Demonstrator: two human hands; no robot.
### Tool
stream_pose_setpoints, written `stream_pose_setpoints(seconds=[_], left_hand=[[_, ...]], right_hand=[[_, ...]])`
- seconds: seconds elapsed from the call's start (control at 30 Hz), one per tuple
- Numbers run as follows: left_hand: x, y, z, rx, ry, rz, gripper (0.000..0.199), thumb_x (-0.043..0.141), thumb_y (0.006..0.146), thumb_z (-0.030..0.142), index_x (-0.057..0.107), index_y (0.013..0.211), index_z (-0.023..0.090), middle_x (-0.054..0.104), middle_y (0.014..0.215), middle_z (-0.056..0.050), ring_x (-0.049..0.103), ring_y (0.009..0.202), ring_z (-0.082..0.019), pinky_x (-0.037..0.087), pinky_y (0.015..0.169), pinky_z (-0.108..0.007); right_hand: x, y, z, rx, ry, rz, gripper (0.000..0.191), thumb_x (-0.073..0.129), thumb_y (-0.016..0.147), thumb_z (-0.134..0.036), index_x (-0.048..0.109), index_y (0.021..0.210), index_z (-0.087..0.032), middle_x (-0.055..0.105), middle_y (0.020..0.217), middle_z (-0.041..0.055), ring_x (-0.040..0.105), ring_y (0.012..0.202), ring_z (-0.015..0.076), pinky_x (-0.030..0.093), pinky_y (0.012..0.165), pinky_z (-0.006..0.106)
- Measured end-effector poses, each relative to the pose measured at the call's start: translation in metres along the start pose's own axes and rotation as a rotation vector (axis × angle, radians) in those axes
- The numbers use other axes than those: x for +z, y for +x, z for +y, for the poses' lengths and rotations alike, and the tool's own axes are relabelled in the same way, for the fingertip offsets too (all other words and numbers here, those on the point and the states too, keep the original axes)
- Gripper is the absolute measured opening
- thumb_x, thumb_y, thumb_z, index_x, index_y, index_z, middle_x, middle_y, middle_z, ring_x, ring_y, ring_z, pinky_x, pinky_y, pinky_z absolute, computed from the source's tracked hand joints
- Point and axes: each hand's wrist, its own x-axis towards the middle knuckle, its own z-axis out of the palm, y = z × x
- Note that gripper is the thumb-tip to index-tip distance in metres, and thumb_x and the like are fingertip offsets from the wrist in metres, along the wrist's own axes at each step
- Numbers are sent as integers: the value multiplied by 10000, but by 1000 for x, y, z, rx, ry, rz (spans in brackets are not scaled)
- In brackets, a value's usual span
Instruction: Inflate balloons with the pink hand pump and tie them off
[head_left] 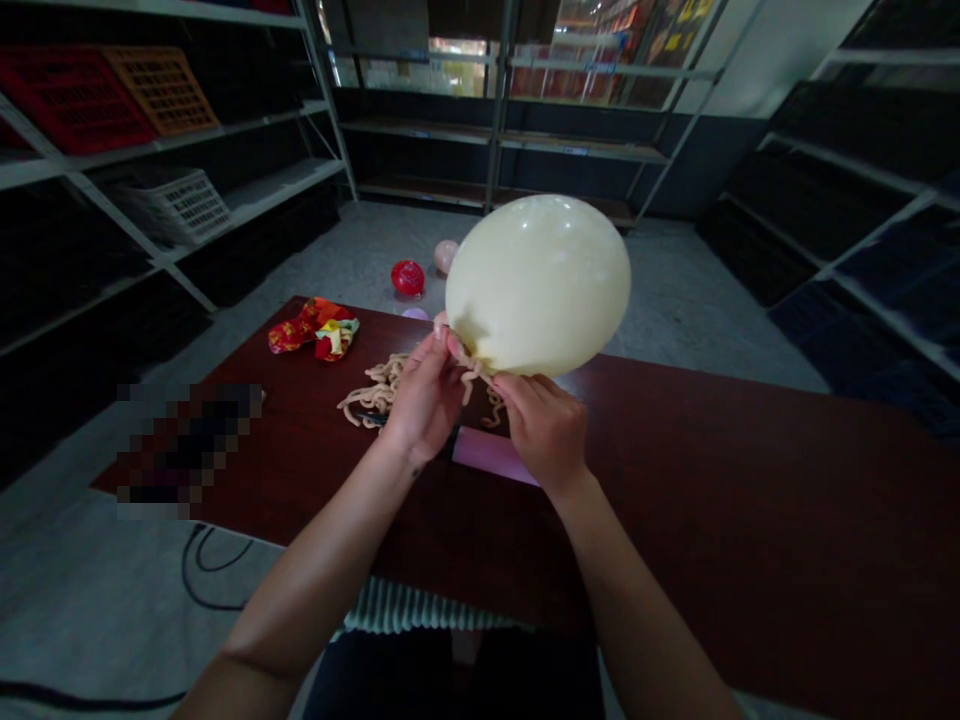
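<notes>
A large cream inflated balloon [540,285] is above the table, its lower end just beyond my fingertips. At its neck a tan curly cord [472,372] is looped, running between my two hands. My left hand [429,392] is closed, pinching the cord close to the neck; its fingers partly hide the knot area. Closed too, my right hand [546,428] pinches the cord's other side. A pile of tan cords [386,382] lies behind my left hand. Under the hands rests a pink cylinder [491,453] with a dark end, partly covered by my right hand.
On the dark brown table [720,480] lie crumpled red and yellow pieces [315,328] at the far left. A red balloon [408,278] and a pale pink balloon [445,256] are on the floor beyond. Shelves with crates [184,205] stand left; a black cable [214,600] hangs near the table.
</notes>
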Motion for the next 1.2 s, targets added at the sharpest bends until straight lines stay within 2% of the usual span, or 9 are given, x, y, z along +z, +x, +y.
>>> stream_pose_setpoints(seconds=[0.1, 0.3, 0.4, 0.5, 0.63, 0.73, 0.83, 1.03, 1.2], left_hand=[[-4, 2, 1, 1, -30, -46, 467, 373, 1054, 573, 450, 755, 224, 471, 679, -9, 502, 620, -135, 517, 599, -271], [2, 0, -6, 1, -232, -4, 423, 581, 978, 556, 586, 759, 194, 567, 720, -6, 551, 657, -113, 518, 664, -239], [7, -3, -7, 43, -140, -71, 315, 703, 909, 511, 724, 974, 204, 714, 1005, -47, 646, 901, -160, 530, 832, -269], [9, -5, -6, 93, -33, -132, 341, 738, 894, 441, 742, 1152, 218, 707, 1251, -75, 644, 1103, -214, 507, 955, -321], [10, -6, -10, 113, 84, -98, 255, 657, 958, 409, 786, 1011, 196, 758, 1044, -78, 661, 967, -196, 512, 903, -313], [10, -5, -14, 110, 84, -36, 271, 660, 956, 420, 784, 881, 191, 719, 843, -46, 626, 809, -161, 506, 797, -276], [11, -4, -12, 24, -116, 63, 275, 666, 956, 413, 742, 813, 191, 633, 739, -8, 555, 685, -117, 476, 681, -225], [9, -1, 3, -327, -544, 153, 288, 608, 1000, 266, 616, 732, 162, 586, 712, 9, 528, 583, -70, 433, 542, -158], [-2, 5, 11, -430, -680, 170, 271, 590, 1010, 215, 589, 744, 161, 562, 670, 27, 501, 525, -55, 435, 513, -149]], right_hand=[[-1, 3, -2, -35, -36, 9, 282, 459, 1039, -211, 711, 917, -242, 726, 730, 7, 654, 714, 172, 435, 632, 302], [1, 1, -2, -25, -3, 91, 279, 455, 1054, -232, 699, 922, -205, 752, 787, 26, 671, 702, 154, 455, 659, 277], [3, -1, -2, 47, 63, 148, 250, 467, 1053, -244, 694, 964, -192, 761, 819, 25, 690, 727, 145, 479, 704, 258], [2, -1, -3, 118, 107, 178, 244, 472, 1054, -265, 694, 978, -195, 750, 785, 9, 689, 709, 134, 484, 701, 245], [1, -1, -3, 127, 98, 159, 278, 446, 1065, -298, 698, 989, -208, 762, 820, 12, 694, 733, 133, 488, 717, 248], [2, -1, -3, 77, 62, 117, 288, 433, 1068, -278, 697, 988, -197, 764, 845, 28, 691, 758, 137, 477, 727, 250], [3, -1, -1, -17, -5, 40, 300, 421, 1064, -242, 703, 974, -197, 747, 803, 26, 665, 734, 143, 445, 687, 259], [5, 0, 3, -83, -47, -19, 277, 448, 1039, -191, 717, 975, -207, 721, 757, 19, 619, 730, 169, 418, 647, 296], [7, 1, 1, -100, -22, -44, 269, 463, 1034, -168, 721, 975, -219, 711, 739, 8, 613, 770, 174, 441, 671, 296]])
